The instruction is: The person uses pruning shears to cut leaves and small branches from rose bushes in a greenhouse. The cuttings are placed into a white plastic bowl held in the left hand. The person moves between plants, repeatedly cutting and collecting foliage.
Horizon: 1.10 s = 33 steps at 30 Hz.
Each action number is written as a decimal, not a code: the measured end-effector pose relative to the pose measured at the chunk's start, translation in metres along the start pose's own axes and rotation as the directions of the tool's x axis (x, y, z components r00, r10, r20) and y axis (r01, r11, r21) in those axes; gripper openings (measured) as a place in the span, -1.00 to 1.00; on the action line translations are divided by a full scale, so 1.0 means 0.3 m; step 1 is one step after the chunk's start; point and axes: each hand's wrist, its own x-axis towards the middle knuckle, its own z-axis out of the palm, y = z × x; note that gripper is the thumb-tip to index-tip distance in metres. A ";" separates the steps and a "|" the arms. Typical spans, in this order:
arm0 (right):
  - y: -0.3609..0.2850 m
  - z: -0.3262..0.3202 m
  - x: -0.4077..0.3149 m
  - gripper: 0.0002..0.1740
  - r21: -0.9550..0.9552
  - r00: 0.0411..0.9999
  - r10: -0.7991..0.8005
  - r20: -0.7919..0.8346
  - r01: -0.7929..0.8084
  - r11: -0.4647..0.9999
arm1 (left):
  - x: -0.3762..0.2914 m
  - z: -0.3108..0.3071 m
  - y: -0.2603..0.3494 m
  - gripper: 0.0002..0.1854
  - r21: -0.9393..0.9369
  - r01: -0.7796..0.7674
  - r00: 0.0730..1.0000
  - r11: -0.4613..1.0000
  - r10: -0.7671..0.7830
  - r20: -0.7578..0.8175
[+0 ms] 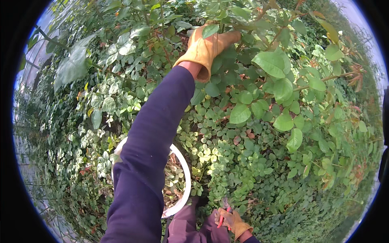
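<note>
My left hand [209, 42], in a tan leather work glove, reaches up among the leafy stems of a rose bush [270, 63]. Its thumb points right beside a green stem; its fingers are partly hidden by leaves, so whether they close on a stem cannot be told. Low in the picture, near my thigh, my right hand [232, 221], gloved alike, grips red-handled pruning shears [224, 212] with the blades pointing up. A white bucket [186, 170] with dry leaves and cuttings [174, 182] in it stands left of my legs, partly covered by my left forearm.
Dense rose foliage [222, 158] surrounds my legs. A long stem [325, 79] crosses at the right, and another stem [51, 39] with a large leaf hangs close at upper left. Pale structures show behind the leaves at the far left rim.
</note>
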 end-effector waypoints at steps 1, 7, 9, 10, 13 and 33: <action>0.001 0.025 0.007 -0.58 -0.009 1.000 0.009 -0.002 -0.009 1.000 | 0.020 0.022 0.011 -0.33 -0.216 0.296 0.955 0.930 -0.283 0.089; -0.064 0.130 0.027 -0.53 0.007 0.998 0.016 0.066 -0.016 1.000 | -0.356 -0.025 -0.187 -0.63 -0.809 0.321 0.867 0.492 -0.496 0.042; -0.109 0.161 0.042 -0.61 -0.013 0.998 0.003 0.059 -0.003 1.000 | -0.534 -0.044 -0.245 -0.50 -0.809 0.439 0.787 0.391 -0.602 0.136; -0.132 0.173 0.047 -0.65 -0.024 0.999 -0.001 0.051 0.002 1.000 | -0.596 -0.043 -0.270 -0.49 -0.801 0.475 0.743 0.364 -0.653 0.144; -0.209 0.216 0.079 -0.71 -0.055 0.999 -0.029 0.041 0.031 0.998 | -0.774 0.011 -0.290 -0.48 -0.872 0.457 0.632 0.174 -0.753 0.181; -1.135 0.600 0.272 -0.54 0.217 0.783 -0.603 0.152 0.569 0.793 | -1.133 0.314 -0.606 -0.58 -0.896 0.279 0.531 -0.345 -0.722 0.443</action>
